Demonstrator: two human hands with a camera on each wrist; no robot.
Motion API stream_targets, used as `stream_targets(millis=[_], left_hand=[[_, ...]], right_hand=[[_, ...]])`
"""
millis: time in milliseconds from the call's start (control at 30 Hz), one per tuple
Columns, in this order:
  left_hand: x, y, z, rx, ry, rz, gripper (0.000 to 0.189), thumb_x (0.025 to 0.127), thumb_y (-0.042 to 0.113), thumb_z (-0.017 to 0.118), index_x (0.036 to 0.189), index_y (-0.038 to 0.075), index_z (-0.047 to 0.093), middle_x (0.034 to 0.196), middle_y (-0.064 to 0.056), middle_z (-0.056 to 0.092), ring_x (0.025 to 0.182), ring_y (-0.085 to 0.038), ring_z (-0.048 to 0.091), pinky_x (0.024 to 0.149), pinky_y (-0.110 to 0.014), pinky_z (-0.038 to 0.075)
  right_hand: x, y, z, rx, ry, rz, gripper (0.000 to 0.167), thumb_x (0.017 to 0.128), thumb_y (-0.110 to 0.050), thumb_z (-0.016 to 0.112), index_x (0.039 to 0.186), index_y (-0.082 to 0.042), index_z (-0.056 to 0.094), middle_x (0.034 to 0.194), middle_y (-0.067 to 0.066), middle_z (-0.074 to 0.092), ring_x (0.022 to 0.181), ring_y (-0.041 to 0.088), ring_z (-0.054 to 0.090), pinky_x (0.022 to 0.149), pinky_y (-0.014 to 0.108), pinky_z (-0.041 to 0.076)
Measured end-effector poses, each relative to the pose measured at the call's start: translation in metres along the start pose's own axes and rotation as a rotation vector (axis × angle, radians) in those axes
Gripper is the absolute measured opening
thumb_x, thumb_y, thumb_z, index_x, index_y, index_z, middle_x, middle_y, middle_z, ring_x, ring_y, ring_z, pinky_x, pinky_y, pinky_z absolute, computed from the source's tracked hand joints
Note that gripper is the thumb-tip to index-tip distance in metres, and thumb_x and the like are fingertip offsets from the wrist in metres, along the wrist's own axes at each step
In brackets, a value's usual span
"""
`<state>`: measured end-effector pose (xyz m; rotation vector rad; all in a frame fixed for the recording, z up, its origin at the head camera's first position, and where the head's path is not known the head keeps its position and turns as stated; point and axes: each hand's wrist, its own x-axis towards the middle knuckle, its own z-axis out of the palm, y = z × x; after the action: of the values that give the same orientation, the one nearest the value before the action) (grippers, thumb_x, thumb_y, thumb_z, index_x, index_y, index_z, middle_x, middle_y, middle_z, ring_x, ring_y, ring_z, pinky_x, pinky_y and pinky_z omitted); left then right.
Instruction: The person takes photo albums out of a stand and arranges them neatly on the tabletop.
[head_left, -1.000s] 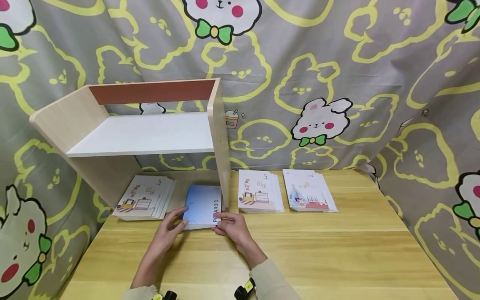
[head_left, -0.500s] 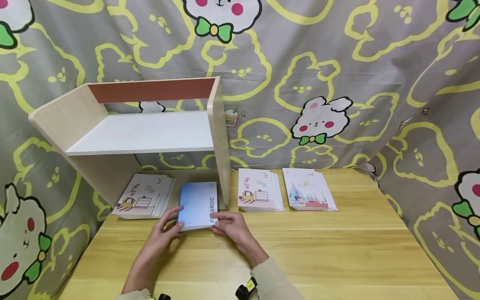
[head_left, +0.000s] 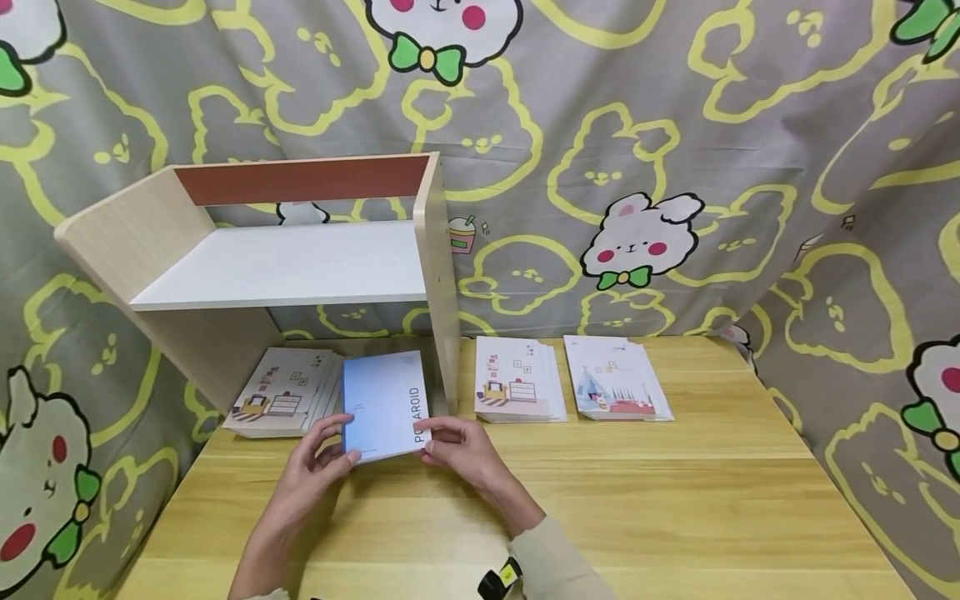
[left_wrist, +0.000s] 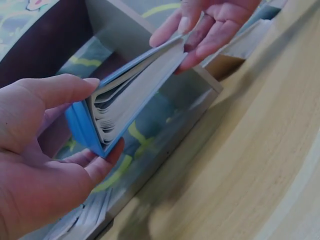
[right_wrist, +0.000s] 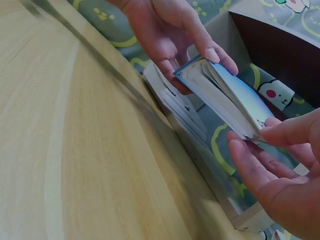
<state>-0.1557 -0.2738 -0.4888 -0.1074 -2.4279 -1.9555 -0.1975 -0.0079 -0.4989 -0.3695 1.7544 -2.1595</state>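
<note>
Both hands hold a photo album (head_left: 384, 400) with a blue-to-white cover and dark lettering, in front of the shelf's lower opening. My left hand (head_left: 311, 462) grips its left spine side, thumb on the cover and fingers below in the left wrist view. At the right edge, my right hand (head_left: 468, 454) pinches the covers between thumb and fingers. The album is raised and tilted; its page edges (left_wrist: 137, 92) fan slightly apart in the left wrist view. Just left of it, a stack of illustrated booklets (head_left: 281, 392) lies in the shelf's lower part, its right side partly covered.
A two-tier wooden shelf (head_left: 437, 250) with a white board (head_left: 292, 262) stands at the back left of the wooden table (head_left: 637, 500). Right of it lie two more booklet stacks, one (head_left: 513, 379) near the shelf and another (head_left: 615, 379) farther right. A patterned curtain (head_left: 525, 167) hangs behind.
The album has moved left and tilted, lifting nearer the camera, its left edge now by the left stack. My left hand has shifted left with it; the right hand moved only slightly.
</note>
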Motion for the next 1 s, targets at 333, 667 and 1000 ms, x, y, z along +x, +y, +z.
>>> stream_targets(millis=[333, 667, 1000], left_hand=[[-0.005, 0.004, 0.000, -0.028, 0.020, 0.064, 0.057, 0.094, 0.000, 0.071, 0.146, 0.002, 0.046, 0.150, -0.010, 0.035, 0.113, -0.018, 0.060, 0.089, -0.026, 0.057], [-0.009, 0.008, 0.000, -0.024, -0.027, 0.127, 0.060, 0.094, -0.003, 0.069, 0.149, 0.004, 0.044, 0.156, -0.011, 0.030, 0.114, -0.015, 0.058, 0.090, -0.023, 0.055], [-0.011, 0.018, -0.001, -0.068, -0.056, 0.179, 0.064, 0.093, -0.008, 0.068, 0.151, 0.003, 0.042, 0.154, -0.007, 0.031, 0.113, -0.013, 0.060, 0.089, -0.024, 0.056]], right_hand=[[0.000, -0.001, 0.001, -0.010, -0.017, -0.080, 0.036, 0.098, 0.008, 0.058, 0.130, -0.005, 0.067, 0.126, 0.016, 0.065, 0.099, 0.023, 0.066, 0.093, 0.047, 0.057], [0.000, -0.004, -0.001, -0.121, 0.024, -0.164, 0.037, 0.097, 0.000, 0.063, 0.133, -0.010, 0.067, 0.136, 0.011, 0.064, 0.119, 0.027, 0.062, 0.091, 0.030, 0.056], [-0.001, -0.013, -0.005, -0.165, -0.020, -0.244, 0.041, 0.097, 0.002, 0.063, 0.137, -0.008, 0.064, 0.141, 0.009, 0.060, 0.125, 0.027, 0.055, 0.100, 0.031, 0.052]])
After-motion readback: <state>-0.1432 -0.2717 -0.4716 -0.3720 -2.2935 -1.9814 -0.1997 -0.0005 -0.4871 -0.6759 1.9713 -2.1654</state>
